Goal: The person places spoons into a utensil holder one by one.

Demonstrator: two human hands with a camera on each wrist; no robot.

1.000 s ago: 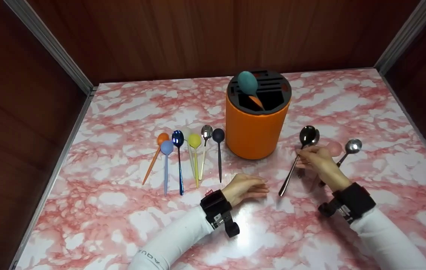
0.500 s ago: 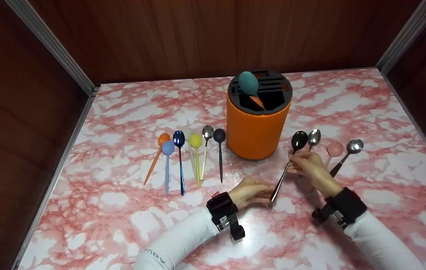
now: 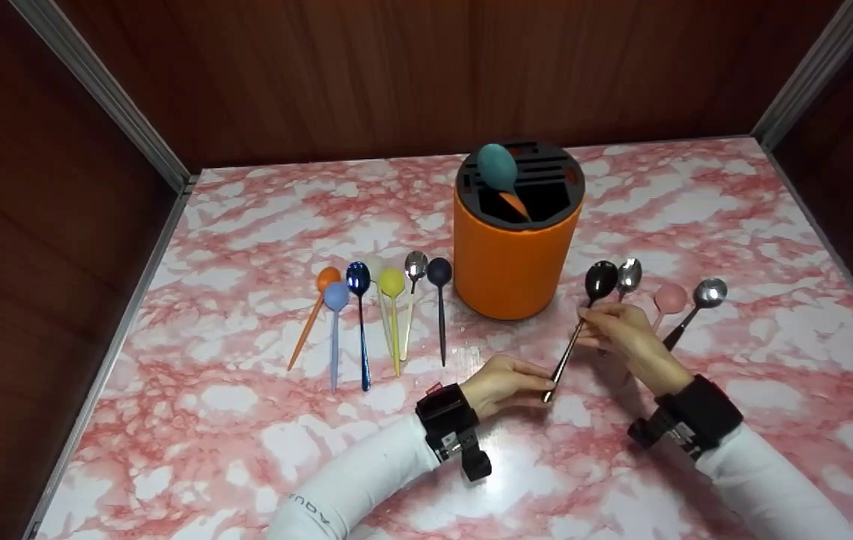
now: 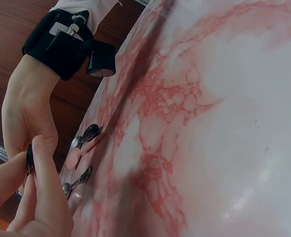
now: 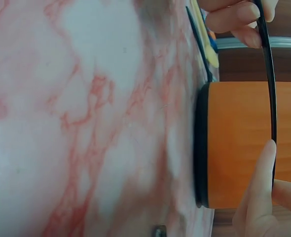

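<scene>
Head view: a person's left hand point(image 3: 509, 385) and right hand point(image 3: 625, 334) share a glossy black metal spoon point(image 3: 573, 340) with an oval bowl and a slender handle, held slantwise just in front and to the right of a smooth orange cylindrical holder point(image 3: 510, 271). The left fingers pinch the handle's tip; the right fingers pinch it just below the bowl. A teal spoon point(image 3: 497, 167) with a rounded matte bowl stands in the wide opening of the holder's flat, slotted black top. Left of the holder, seven slim spoons, matte and mirror-bright, lie on the pink-and-white marbled, shiny surface point(image 3: 193, 420). Beyond the right hand lie a polished silver spoon point(image 3: 629, 274), a matte pink round-bowled spoon point(image 3: 671, 298) and a black-handled silver spoon point(image 3: 710, 292).
</scene>
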